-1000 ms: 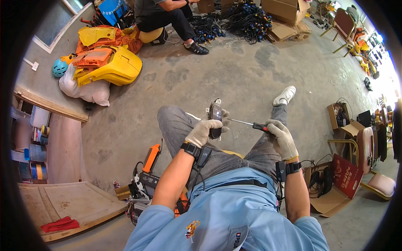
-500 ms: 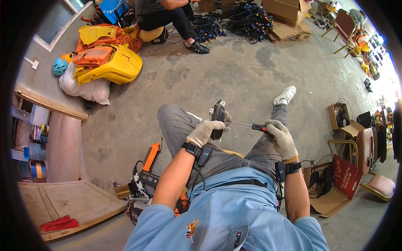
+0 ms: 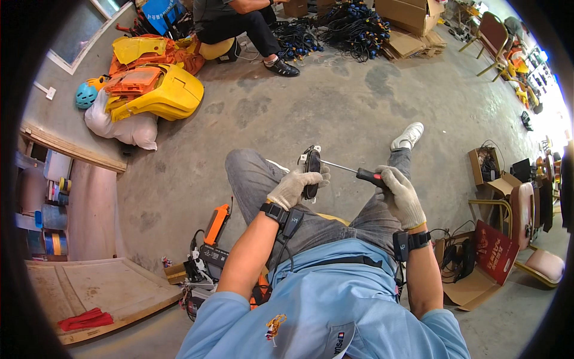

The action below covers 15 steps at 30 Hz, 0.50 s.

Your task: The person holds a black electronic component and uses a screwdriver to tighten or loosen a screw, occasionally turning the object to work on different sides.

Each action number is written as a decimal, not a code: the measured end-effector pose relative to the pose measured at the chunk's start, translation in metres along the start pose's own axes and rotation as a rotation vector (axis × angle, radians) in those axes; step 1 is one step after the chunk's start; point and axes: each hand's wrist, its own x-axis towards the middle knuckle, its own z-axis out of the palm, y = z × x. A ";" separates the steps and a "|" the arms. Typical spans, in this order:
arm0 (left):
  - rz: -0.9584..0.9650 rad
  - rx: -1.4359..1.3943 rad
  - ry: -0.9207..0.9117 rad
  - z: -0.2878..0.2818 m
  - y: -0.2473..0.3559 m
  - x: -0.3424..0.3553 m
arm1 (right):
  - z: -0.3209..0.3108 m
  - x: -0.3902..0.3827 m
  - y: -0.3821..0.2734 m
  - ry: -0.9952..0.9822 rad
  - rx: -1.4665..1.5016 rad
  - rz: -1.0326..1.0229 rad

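Note:
In its pale work glove, my left hand (image 3: 297, 184) is closed round a long black part (image 3: 313, 164) with small whitish tabs near its far end. The part is held up over my lap, between my knees. My gloved right hand (image 3: 402, 194) grips a screwdriver (image 3: 369, 176) by its black and red handle. The thin metal shaft points left, and its tip meets the right edge of the black part. Whether the tip sits in a screw is too small to tell.
Beside my left leg lie an orange and black tool (image 3: 216, 224) and cables. An open cardboard box (image 3: 469, 290) stands at my right, close to a chair (image 3: 519, 215). Ahead are yellow plastic shells (image 3: 173, 93), a seated person (image 3: 239, 30) and a heap of black cables (image 3: 356, 33).
The screwdriver's tip has shifted toward the far end of the black part, so the shaft slants more. The handle has turned slightly in my right hand. My left hand has hardly moved.

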 end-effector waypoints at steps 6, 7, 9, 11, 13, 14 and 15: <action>-0.005 0.020 -0.002 -0.002 -0.004 0.001 | 0.000 -0.002 0.000 0.013 -0.023 -0.002; -0.013 0.019 -0.002 -0.003 -0.004 0.002 | -0.001 -0.001 0.000 0.018 -0.021 0.004; 0.021 0.045 -0.036 -0.001 -0.003 0.002 | -0.003 -0.001 -0.001 0.039 -0.054 -0.007; 0.009 0.072 -0.034 -0.002 -0.001 0.004 | -0.005 0.003 0.000 0.040 -0.056 -0.005; 0.009 0.083 -0.020 -0.003 -0.001 0.004 | -0.002 0.003 0.000 0.027 -0.009 -0.017; -0.004 0.070 -0.012 -0.003 0.001 0.004 | -0.002 0.004 0.000 0.024 0.003 -0.006; -0.013 0.069 -0.012 -0.003 0.001 0.004 | -0.001 0.004 0.000 0.030 0.005 0.000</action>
